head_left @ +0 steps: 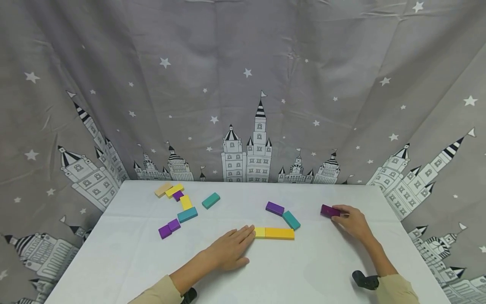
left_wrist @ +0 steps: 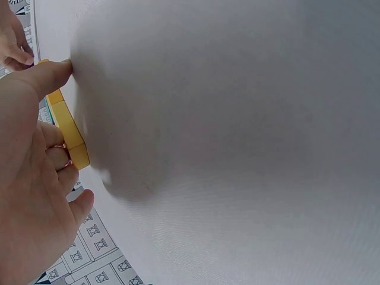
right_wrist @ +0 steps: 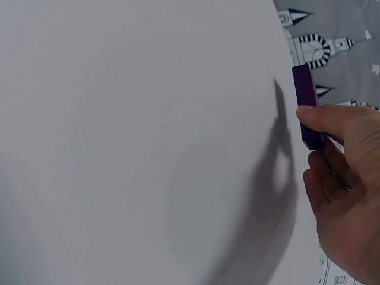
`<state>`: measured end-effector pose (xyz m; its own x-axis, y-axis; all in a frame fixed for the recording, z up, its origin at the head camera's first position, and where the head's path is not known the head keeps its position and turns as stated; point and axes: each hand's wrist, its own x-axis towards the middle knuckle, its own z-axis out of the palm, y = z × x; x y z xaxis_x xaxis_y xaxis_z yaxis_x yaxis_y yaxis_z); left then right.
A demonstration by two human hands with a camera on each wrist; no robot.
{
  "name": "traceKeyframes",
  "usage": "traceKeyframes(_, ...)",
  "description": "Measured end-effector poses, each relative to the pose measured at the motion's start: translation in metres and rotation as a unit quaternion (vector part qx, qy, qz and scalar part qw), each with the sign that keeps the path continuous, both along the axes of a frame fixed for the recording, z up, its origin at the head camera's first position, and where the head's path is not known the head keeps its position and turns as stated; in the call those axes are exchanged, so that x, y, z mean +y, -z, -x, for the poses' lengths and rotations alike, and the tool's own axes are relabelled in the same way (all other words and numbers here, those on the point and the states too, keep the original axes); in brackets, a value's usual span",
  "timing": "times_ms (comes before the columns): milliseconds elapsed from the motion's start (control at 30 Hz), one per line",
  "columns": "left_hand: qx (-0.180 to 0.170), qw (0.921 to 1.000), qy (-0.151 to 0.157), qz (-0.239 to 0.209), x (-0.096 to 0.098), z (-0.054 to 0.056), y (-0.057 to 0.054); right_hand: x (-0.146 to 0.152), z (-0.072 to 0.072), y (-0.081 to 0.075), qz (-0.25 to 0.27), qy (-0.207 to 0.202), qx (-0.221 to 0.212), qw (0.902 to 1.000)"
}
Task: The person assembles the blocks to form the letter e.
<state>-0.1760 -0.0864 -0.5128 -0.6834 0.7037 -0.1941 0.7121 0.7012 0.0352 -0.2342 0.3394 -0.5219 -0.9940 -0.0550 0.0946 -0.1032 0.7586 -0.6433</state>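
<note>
Evidently both hands are busy at the white counter point(head_left: 303, 270), with every clock direction below read from the left hand point(head_left: 229, 250) as the head view shows it and 12 o'clock pointing to the far edge. That hand lies flat with its fingers outstretched, the tips touching the near end of a yellow row and hiding part of it; it grips nothing. The row runs on toward 3 o'clock, a light yellow block point(head_left: 260, 233) first and a longer-looking orange-yellow block point(head_left: 280, 233) end to end with it. Out between 2 and 3 o'clock, well apart from the row, the right hand point(head_left: 352, 221) pinches a dark purple block point(head_left: 328, 210) between thumb and fingers, holding it by its 3 o'clock end; whether the block touches the counter I cannot tell. At 2 o'clock a violet block point(head_left: 274, 208) slants down to a green-teal block point(head_left: 291, 220), whose lower end comes close to the row's far end. A loner, the teal block point(head_left: 211, 200), sits at 11 o'clock. Toward 10 o'clock a crooked chain comprises a tan block point(head_left: 162, 189), a yellow block point(head_left: 174, 190), a small purple block point(head_left: 178, 196), a second yellow block point(head_left: 186, 202) and a blue-teal block point(head_left: 187, 215). Two purple pieces point(head_left: 165, 231) lie together between 9 and 10 o'clock. Beyond the counter, at 12 o'clock, hangs a grey curtain point(head_left: 182, 50) printed with stars and castles.
</note>
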Motion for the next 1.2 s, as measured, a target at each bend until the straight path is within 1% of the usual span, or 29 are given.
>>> traceKeyframes(100, -0.004, 1.0000, -0.001, -0.003, 0.000, 0.000, -0.002, -0.010, 0.004, -0.008, 0.011, -0.011, 0.005, 0.9999)
traceKeyframes(200, -0.008, 0.9999, -0.002, -0.008, 0.001, -0.001, -0.004, -0.021, 0.009, -0.016, 0.025, -0.026, 0.023, 0.9991)
traceKeyframes(267, -0.009, 0.9999, -0.002, -0.011, 0.001, -0.001, -0.004, -0.029, 0.012, -0.021, 0.028, -0.037, 0.042, 0.9980)
traceKeyframes(333, -0.009, 0.9999, -0.001, -0.011, 0.001, -0.001, -0.004, -0.037, 0.015, -0.024, 0.029, -0.042, 0.052, 0.9974)
traceKeyframes(433, -0.009, 0.9999, -0.004, -0.009, 0.001, -0.002, -0.004, -0.048, 0.021, -0.028, 0.030, -0.047, 0.052, 0.9971)
traceKeyframes(500, -0.010, 0.9999, -0.007, -0.007, 0.001, -0.002, -0.004, -0.056, 0.024, -0.031, 0.031, -0.048, 0.043, 0.9975)
traceKeyframes(633, -0.010, 0.9999, -0.008, -0.005, 0.001, -0.003, -0.005, -0.074, 0.028, -0.037, 0.030, -0.056, 0.039, 0.9972)
traceKeyframes(867, -0.011, 0.9999, -0.003, -0.009, 0.001, -0.004, -0.008, -0.102, 0.037, -0.038, 0.040, -0.063, 0.046, 0.9962)
traceKeyframes(1000, -0.011, 0.9999, -0.003, -0.009, 0.001, -0.004, -0.008, -0.119, 0.042, -0.039, 0.045, -0.070, 0.041, 0.9957)
traceKeyframes(1200, -0.013, 0.9999, -0.008, -0.005, 0.001, -0.003, -0.006, -0.143, 0.046, -0.036, 0.049, -0.066, 0.023, 0.9963)
